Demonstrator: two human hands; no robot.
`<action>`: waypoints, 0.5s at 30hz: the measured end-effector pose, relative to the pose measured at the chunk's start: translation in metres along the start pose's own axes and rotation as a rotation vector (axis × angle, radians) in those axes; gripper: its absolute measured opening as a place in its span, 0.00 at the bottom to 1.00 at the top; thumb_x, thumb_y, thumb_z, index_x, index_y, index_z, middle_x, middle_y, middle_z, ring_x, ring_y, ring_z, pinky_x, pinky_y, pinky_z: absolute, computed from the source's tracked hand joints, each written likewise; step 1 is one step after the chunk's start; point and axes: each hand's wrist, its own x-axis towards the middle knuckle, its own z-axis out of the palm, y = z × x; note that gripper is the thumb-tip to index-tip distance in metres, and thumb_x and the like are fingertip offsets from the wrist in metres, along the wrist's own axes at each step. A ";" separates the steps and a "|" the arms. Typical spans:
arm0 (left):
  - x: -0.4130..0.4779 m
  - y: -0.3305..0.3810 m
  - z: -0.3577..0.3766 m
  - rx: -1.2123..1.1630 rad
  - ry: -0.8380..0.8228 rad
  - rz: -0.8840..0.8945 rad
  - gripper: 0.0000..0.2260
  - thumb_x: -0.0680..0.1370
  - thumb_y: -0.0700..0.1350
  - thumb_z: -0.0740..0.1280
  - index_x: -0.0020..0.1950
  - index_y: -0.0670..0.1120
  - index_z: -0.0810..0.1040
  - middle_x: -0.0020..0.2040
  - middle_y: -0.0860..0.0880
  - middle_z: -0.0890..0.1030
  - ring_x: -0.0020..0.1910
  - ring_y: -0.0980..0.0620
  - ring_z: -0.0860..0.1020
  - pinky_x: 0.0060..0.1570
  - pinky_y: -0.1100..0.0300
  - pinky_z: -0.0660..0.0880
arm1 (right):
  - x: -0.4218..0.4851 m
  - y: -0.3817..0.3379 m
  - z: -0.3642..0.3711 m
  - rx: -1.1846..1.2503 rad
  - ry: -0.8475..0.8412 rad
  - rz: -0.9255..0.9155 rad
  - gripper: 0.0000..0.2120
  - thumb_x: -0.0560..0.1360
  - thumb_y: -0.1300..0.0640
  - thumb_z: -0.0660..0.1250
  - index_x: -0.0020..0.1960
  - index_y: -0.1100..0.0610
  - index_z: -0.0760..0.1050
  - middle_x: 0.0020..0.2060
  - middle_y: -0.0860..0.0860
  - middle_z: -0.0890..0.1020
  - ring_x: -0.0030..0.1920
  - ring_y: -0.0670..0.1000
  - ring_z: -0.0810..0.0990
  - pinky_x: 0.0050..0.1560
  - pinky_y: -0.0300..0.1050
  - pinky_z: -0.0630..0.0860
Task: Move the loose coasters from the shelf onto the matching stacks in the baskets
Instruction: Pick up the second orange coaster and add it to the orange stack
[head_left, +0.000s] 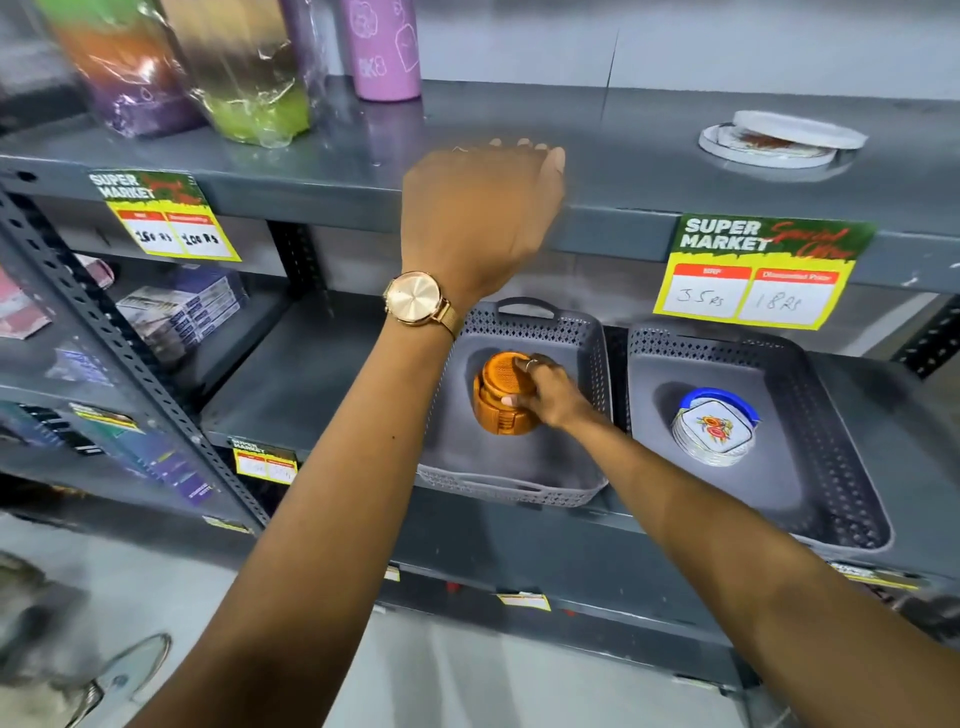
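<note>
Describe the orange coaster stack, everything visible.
The orange stack is a round pile of coasters, seemingly in a matching holder with upright side bars. The top face looks finely textured, perhaps woven or moulded; the material is unclear. It stands upright on the floor of the left basket, near the middle, clear of the walls. The right hand grips it from the right, fingers over the top coaster, thumb on the side.

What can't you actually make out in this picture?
- Head view: the left hand hides its own fingers and whatever it touches on the upper shelf.
- The right hand covers part of the orange coaster stack.
- The loose white coasters: print too small.
- Wrapped bottles: blurred, cut off at the top edge.
</note>
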 end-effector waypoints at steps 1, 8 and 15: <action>0.000 -0.001 0.001 -0.002 0.007 0.000 0.20 0.80 0.49 0.59 0.30 0.47 0.77 0.26 0.49 0.78 0.31 0.46 0.81 0.27 0.58 0.66 | 0.002 0.000 0.001 -0.019 -0.023 -0.001 0.30 0.73 0.55 0.71 0.71 0.60 0.66 0.70 0.60 0.70 0.69 0.62 0.69 0.72 0.53 0.65; -0.001 -0.002 0.007 0.005 0.041 0.004 0.20 0.80 0.49 0.58 0.29 0.47 0.76 0.25 0.49 0.77 0.31 0.47 0.81 0.27 0.59 0.64 | 0.009 0.002 0.014 -0.029 -0.073 0.020 0.24 0.73 0.59 0.70 0.68 0.60 0.71 0.69 0.59 0.73 0.66 0.61 0.73 0.69 0.52 0.67; -0.001 -0.001 0.008 0.024 0.011 -0.007 0.20 0.79 0.49 0.58 0.29 0.47 0.76 0.26 0.49 0.78 0.31 0.47 0.81 0.28 0.60 0.62 | 0.007 0.007 0.020 -0.157 -0.083 0.036 0.37 0.74 0.53 0.69 0.77 0.55 0.56 0.78 0.56 0.54 0.77 0.63 0.51 0.77 0.59 0.50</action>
